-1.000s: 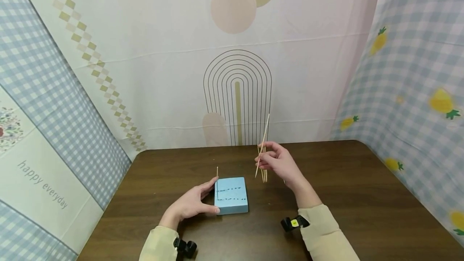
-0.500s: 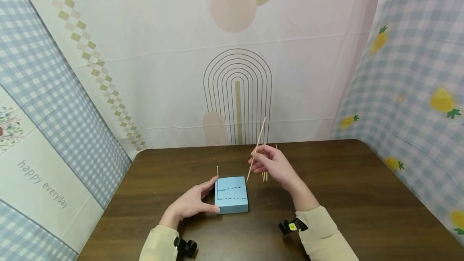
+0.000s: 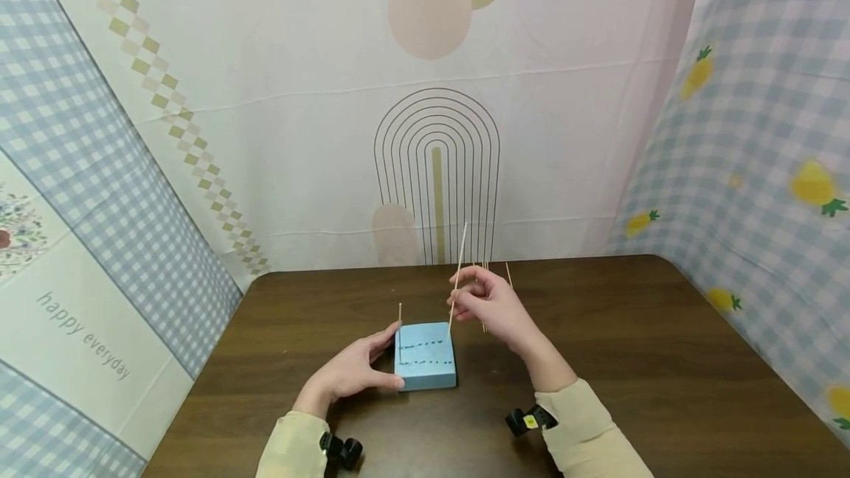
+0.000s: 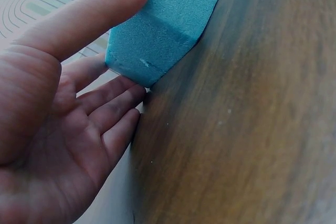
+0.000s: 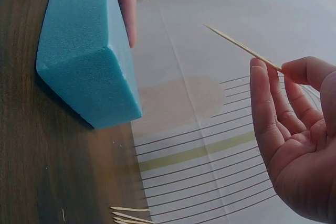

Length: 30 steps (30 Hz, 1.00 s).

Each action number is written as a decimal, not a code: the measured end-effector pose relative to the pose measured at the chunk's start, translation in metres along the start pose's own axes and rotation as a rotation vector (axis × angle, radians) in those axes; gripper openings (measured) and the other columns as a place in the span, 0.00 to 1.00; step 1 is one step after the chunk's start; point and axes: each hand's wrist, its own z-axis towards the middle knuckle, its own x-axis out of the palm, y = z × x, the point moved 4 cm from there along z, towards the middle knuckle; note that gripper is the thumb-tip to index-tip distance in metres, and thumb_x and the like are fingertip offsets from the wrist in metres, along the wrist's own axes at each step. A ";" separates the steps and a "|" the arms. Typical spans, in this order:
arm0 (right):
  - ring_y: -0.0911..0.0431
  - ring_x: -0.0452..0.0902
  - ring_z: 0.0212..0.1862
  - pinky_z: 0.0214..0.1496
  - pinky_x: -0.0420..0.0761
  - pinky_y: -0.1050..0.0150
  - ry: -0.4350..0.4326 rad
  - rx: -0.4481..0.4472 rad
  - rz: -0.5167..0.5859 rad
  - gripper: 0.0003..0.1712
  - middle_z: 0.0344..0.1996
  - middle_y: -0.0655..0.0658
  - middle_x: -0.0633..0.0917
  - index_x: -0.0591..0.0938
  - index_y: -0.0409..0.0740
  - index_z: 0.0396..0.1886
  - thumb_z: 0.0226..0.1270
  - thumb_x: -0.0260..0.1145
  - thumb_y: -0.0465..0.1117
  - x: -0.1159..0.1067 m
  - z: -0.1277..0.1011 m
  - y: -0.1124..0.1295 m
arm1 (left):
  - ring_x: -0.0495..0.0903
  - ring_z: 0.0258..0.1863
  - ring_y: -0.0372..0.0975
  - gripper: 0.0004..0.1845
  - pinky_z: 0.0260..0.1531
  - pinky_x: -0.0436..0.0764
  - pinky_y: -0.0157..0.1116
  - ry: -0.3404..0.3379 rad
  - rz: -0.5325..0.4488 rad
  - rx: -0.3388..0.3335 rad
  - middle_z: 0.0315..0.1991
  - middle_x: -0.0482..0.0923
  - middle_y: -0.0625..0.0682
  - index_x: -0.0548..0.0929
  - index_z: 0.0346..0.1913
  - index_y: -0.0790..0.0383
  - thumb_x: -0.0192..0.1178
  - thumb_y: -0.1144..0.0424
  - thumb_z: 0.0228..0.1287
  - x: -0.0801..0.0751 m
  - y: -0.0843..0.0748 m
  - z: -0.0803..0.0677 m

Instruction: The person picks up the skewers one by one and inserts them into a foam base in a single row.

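Bright, even light, soft shadows; head view bends at edges, wrist views slightly soft.

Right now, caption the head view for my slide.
Left hand steadies a blue foam block while right hand brings a wooden stick toward it.

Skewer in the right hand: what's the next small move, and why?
Probably lower the skewer tip-first onto the foam block. The right hand pinches it just above the block's far right corner, the left hand steadies the block, and one stick already stands at its far left corner.
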 end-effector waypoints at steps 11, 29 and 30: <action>0.44 0.90 0.39 0.45 0.90 0.49 -0.005 -0.017 0.024 0.11 0.40 0.38 0.91 0.82 0.34 0.53 0.82 0.64 0.38 0.001 -0.001 0.006 | 0.61 0.81 0.49 0.59 0.77 0.62 0.53 -0.006 0.002 0.008 0.84 0.59 0.56 0.57 0.86 0.59 0.82 0.49 0.59 0.000 0.000 0.001; 0.46 0.89 0.39 0.48 0.88 0.40 0.012 -0.062 -0.031 0.11 0.38 0.39 0.91 0.82 0.37 0.55 0.77 0.69 0.33 0.019 -0.002 0.005 | 0.63 0.80 0.51 0.57 0.76 0.63 0.57 -0.007 -0.010 0.020 0.83 0.60 0.57 0.59 0.86 0.58 0.82 0.52 0.60 -0.001 -0.004 -0.001; 0.46 0.89 0.39 0.47 0.88 0.40 0.024 -0.067 -0.040 0.11 0.38 0.40 0.91 0.83 0.37 0.54 0.77 0.69 0.34 0.021 -0.002 0.005 | 0.63 0.80 0.51 0.57 0.76 0.62 0.57 -0.006 -0.013 0.019 0.83 0.60 0.57 0.59 0.86 0.58 0.82 0.52 0.60 -0.001 -0.004 -0.001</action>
